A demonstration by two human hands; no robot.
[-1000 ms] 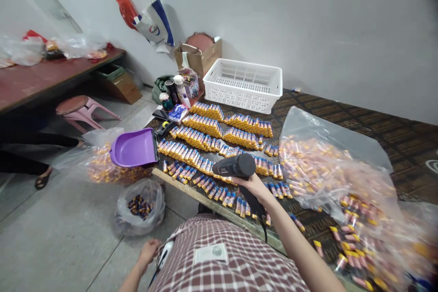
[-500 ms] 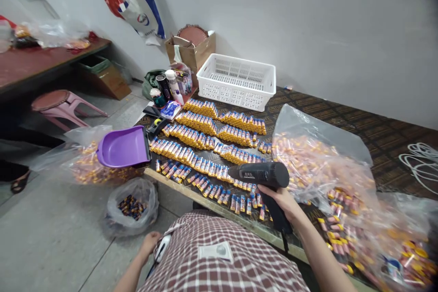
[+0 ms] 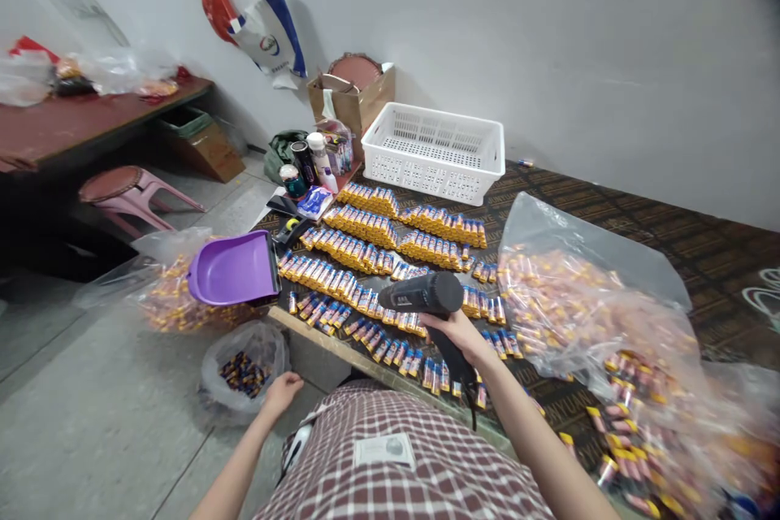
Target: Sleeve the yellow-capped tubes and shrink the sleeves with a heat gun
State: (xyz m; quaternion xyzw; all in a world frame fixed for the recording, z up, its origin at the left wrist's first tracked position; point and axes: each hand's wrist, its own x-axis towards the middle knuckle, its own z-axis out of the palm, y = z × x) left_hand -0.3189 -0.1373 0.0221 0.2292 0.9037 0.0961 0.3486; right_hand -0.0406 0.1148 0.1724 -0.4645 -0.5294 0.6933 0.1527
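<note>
My right hand is wrapped round the handle of a black hair dryer, its nozzle facing left over the rows. Beneath it, small tubes with printed wrappers and yellow ends lie side by side in stacked rows on the dark table. My left hand hangs off the table's front edge, beside a clear bag of dark and yellow pieces. Its fingers are loosely stretched, and nothing shows in them. Part of a row is hidden behind the dryer.
At the back stands a white plastic crate. Pink and yellow tubes fill a large clear bag on the right. A purple dustpan rests at the left edge on another bag. Bottles and a tape dispenser stand back left; a stool is beyond.
My right hand has carried the hair dryer leftward along the rows. My left hand has risen from beside the checked apron and moved out near the bag. The view has shifted slightly.
</note>
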